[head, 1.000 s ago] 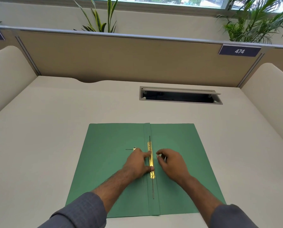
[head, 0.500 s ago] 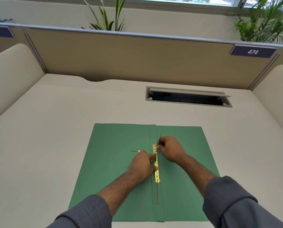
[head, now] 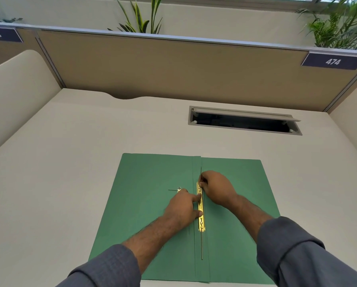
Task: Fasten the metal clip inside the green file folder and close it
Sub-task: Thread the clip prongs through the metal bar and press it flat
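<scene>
The green file folder lies open and flat on the desk. Along its centre fold sits the brass metal clip, with a thin prong running toward me to about. My left hand rests on the left cover, its forefinger and thumb pressing against the clip's left edge. My right hand is at the clip's far end, fingertips pinched on the far prong there. A small loose metal piece lies on the left cover, just beyond my left hand.
The cream desk is enclosed by a tan partition at the back and padded side panels. An open cable hatch is set in the desk behind the folder on the right. Plants stand beyond the partition.
My right hand moved from the clip's middle up to its far end and pinched the prong. My left hand has stayed pressing the clip. The view shifted slightly.
</scene>
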Available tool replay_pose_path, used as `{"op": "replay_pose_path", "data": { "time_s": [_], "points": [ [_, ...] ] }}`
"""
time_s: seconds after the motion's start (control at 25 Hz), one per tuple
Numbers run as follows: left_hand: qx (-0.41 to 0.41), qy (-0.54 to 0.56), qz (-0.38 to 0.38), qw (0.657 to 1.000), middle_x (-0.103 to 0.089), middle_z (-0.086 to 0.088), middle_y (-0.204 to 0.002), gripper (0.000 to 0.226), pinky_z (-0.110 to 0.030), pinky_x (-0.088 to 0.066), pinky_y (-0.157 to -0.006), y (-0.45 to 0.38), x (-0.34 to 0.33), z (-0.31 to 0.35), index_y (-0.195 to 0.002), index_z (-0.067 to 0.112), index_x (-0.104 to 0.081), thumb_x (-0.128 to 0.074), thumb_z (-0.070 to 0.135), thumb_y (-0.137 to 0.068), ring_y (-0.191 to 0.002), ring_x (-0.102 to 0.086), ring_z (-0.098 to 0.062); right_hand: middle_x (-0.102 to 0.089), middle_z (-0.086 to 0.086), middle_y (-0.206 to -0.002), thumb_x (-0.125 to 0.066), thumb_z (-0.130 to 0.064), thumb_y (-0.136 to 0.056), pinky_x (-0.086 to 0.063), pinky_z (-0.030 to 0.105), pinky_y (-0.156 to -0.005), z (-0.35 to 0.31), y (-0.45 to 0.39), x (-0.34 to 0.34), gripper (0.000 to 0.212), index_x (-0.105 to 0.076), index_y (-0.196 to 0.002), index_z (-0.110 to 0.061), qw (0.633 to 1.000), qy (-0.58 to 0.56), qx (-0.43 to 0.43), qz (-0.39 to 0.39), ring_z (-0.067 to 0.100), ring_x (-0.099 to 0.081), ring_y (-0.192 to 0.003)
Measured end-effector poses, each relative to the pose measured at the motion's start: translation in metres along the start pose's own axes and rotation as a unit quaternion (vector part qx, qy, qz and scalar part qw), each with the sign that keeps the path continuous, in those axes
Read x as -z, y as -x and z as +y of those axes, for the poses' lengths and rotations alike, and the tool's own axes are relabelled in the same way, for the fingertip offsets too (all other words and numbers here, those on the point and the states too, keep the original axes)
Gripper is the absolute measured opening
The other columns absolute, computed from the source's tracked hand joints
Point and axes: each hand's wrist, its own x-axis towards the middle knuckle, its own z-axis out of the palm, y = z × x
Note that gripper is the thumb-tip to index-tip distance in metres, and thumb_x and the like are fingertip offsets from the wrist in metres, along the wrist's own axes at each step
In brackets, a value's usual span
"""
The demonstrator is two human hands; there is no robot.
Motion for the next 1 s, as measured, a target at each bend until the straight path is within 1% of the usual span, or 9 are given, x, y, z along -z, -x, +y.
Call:
{"op": "replay_pose_path", "data": {
  "time_s": [0.12,0.2,0.32,0.4,0.52,0.64,0.8,0.92,1.0],
  "points": [
    [-0.005,-0.005,-0.006,1.0,-0.052,-0.008,-0.118,0.06,-0.04,-0.052,-0.096,0.0,0.0,0.0,-0.138,0.03,-0.054,-0.076,0.032,-0.082,-0.112,-0.06,-0.026,-0.065,0.001,-0.086,-0.054,-0.022,-0.092,-0.05,0.036,-0.066,-0.005,-0.002,-0.002,0.011,-0.063,-0.088,-0.016,0.999,0.035,0.029,-0.013,0.021,-0.06,-0.076],
    [-0.007,-0.01,-0.007,1.0,-0.052,-0.007,-0.117,0.059,-0.04,-0.052,-0.096,0.0,0.001,0.0,-0.137,0.031,-0.055,-0.076,0.033,-0.082,-0.11,-0.06,-0.026,-0.065,0.0,-0.085,-0.056,-0.021,-0.09,-0.052,0.036,-0.067,-0.005,-0.005,-0.001,0.01,-0.065,-0.087,-0.016,0.999,0.027,0.024,-0.02,0.02,-0.06,-0.075],
    [-0.008,-0.017,-0.007,1.0,-0.051,-0.007,-0.117,0.06,-0.039,-0.051,-0.095,-0.001,0.0,-0.001,-0.139,0.031,-0.053,-0.075,0.034,-0.083,-0.11,-0.059,-0.025,-0.066,-0.001,-0.076,-0.061,-0.015,-0.084,-0.052,0.033,-0.065,0.0,-0.008,-0.004,0.009,-0.067,-0.082,-0.01,0.996,-0.077,-0.039,-0.007,0.018,-0.061,-0.071],
    [-0.008,-0.018,-0.006,1.0,-0.051,-0.007,-0.119,0.061,-0.039,-0.051,-0.095,-0.001,0.0,-0.001,-0.14,0.03,-0.052,-0.074,0.034,-0.083,-0.11,-0.059,-0.025,-0.066,0.001,-0.074,-0.06,-0.012,-0.082,-0.051,0.034,-0.064,0.001,-0.007,-0.008,0.007,-0.065,-0.078,-0.009,0.987,-0.132,-0.087,0.026,0.019,-0.061,-0.07],
    [-0.012,-0.021,-0.002,1.0,-0.051,-0.008,-0.121,0.061,-0.039,-0.051,-0.096,0.0,-0.001,-0.001,-0.141,0.03,-0.05,-0.073,0.033,-0.084,-0.11,-0.059,-0.025,-0.061,-0.001,-0.071,-0.055,-0.008,-0.082,-0.045,0.029,-0.058,0.0,-0.002,-0.015,0.008,-0.059,-0.077,-0.013,0.979,-0.15,-0.119,0.07,0.016,-0.056,-0.066],
    [-0.012,-0.021,0.004,1.0,-0.051,-0.007,-0.123,0.062,-0.038,-0.05,-0.096,0.001,-0.002,-0.001,-0.142,0.031,-0.048,-0.073,0.033,-0.085,-0.111,-0.057,-0.025,-0.058,-0.003,-0.069,-0.055,-0.008,-0.085,-0.042,0.028,-0.055,0.0,0.005,-0.018,0.01,-0.057,-0.079,-0.016,0.976,-0.165,-0.118,0.077,0.014,-0.053,-0.064],
    [-0.007,-0.009,0.01,1.0,-0.05,-0.006,-0.125,0.062,-0.038,-0.049,-0.098,0.002,-0.004,-0.001,-0.143,0.032,-0.047,-0.072,0.033,-0.085,-0.116,-0.056,-0.024,-0.059,-0.003,-0.071,-0.054,-0.006,-0.088,-0.043,0.026,-0.056,0.003,0.022,-0.019,0.012,-0.059,-0.086,-0.016,0.975,-0.175,-0.107,0.088,0.009,-0.051,-0.062],
    [-0.015,-0.005,0.016,1.0,-0.048,-0.005,-0.124,0.063,-0.034,-0.046,-0.097,0.004,-0.004,-0.001,-0.145,0.032,-0.045,-0.07,0.034,-0.087,-0.113,-0.054,-0.022,-0.059,-0.006,-0.072,-0.054,-0.008,-0.09,-0.041,0.026,-0.06,0.004,0.041,-0.021,0.013,-0.063,-0.096,-0.015,0.976,-0.169,-0.1,0.099,0.005,-0.05,-0.06],
    [-0.029,-0.004,0.016,0.999,-0.048,-0.005,-0.123,0.063,-0.033,-0.045,-0.099,0.005,-0.003,-0.003,-0.146,0.031,-0.043,-0.068,0.035,-0.088,-0.113,-0.052,-0.021,-0.065,0.0,-0.081,-0.054,-0.01,-0.091,-0.042,0.024,-0.067,0.002,0.054,-0.022,0.021,-0.065,-0.108,-0.012,0.978,-0.157,-0.096,0.101,0.006,-0.052,-0.064]
  ]
}}
